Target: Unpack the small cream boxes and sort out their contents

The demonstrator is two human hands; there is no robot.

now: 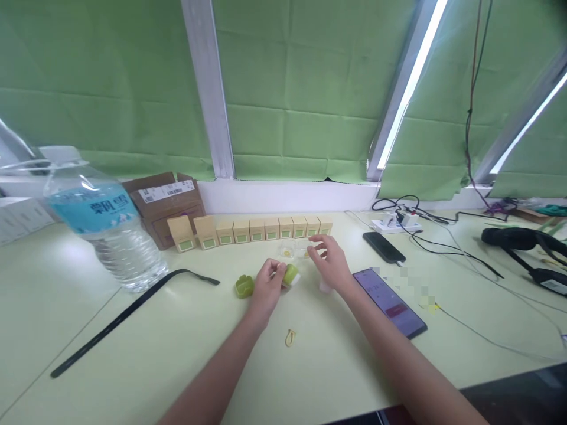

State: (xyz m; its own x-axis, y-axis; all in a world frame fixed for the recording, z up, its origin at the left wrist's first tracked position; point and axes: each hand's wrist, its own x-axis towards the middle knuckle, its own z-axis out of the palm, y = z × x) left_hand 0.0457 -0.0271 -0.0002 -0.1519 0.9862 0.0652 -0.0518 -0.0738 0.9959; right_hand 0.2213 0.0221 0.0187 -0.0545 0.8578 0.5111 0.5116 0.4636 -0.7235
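Note:
My left hand (267, 289) is closed on a small green case (290, 275) with a white part at its lower right edge. Left of that hand a green, lobed case piece (244, 286) lies on the table. My right hand (330, 262) has its thumb and fingers apart, at the edge of a clear plastic container (303, 248); whether it touches it I cannot tell. Another clear container (287, 248) with a yellow spot stands beside that one. Partly hidden under my right hand is a pale pinkish object (325, 287). A small yellow loop (290, 338) lies nearer to me.
A row of small tan boxes (258, 231) stands at the back, near a brown carton (166, 206). Leftward are a large water bottle (115, 236) and a black strap (128, 313). Rightward lie two phones (392, 304), a power strip (397, 225), cables and black headgear (531, 254).

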